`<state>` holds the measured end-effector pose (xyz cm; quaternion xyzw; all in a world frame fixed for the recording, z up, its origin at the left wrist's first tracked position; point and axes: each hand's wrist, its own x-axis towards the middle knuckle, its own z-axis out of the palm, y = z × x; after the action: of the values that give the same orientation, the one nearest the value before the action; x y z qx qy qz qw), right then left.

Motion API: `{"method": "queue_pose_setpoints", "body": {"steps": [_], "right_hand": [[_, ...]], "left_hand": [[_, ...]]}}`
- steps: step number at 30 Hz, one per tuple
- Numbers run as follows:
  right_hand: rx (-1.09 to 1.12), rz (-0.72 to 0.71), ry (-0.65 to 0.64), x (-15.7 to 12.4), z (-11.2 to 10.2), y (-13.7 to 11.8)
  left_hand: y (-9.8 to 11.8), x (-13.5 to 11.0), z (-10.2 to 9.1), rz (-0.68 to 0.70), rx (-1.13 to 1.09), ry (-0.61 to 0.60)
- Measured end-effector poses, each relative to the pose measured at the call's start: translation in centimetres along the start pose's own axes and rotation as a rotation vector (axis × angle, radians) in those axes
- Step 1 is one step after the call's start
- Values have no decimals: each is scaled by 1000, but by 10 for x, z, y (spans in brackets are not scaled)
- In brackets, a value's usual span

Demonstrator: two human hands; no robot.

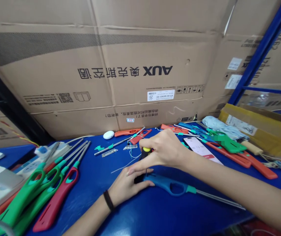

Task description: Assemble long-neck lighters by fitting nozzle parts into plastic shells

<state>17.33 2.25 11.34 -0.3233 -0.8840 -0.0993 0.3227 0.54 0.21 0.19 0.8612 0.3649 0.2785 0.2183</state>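
Note:
A blue long-nosed lighter (162, 183) lies on the blue table, its metal tube stretching to the right under my right forearm. My left hand (128, 183), with a black band at the wrist, has its thumb and fingers closed around the lighter's handle end. Above it, my right hand (163, 149) grips a screwdriver (146, 150) with a yellow and black handle. The screwdriver stands upright, its thin shaft pointing down at the blue handle. My fingers partly hide the tip and the handle end.
At left, green lighters (39, 193) and a red lighter (56, 200) lie beside a white power strip (29, 165). Loose metal tubes, orange shells (140, 136) and a white oval object (108, 134) are behind. A phone (202, 150) and more lighters (229, 141) sit right, before a cardboard wall (130, 42).

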Motion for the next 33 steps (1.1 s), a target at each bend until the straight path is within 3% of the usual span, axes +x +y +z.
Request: {"method": "queue_pose_setpoints", "body": {"steps": [3,5,11,15,23,29,33], "right_hand": [[-38,78,27,2,1,-1],[90,122,-18,2,3,-4],[1119,391,-157,-6,20,-16],[1467,412,-139,-18,31,-17],[1130,244,43,-35,19,-8],[1046,365,269,-42,34,-12],[922,279,256,-41,37,-16]], "left_hand": [[-1,1,-1,38,-6,-3],[-1,1,-1,57,-13,2],[2,4,-3,41,-18,-22],[2,4,-2,44,-3,-7],[1,3,-3,40,25,4],[-2,1,0,43,32,33],[1,3,1,37,44,33]]}}
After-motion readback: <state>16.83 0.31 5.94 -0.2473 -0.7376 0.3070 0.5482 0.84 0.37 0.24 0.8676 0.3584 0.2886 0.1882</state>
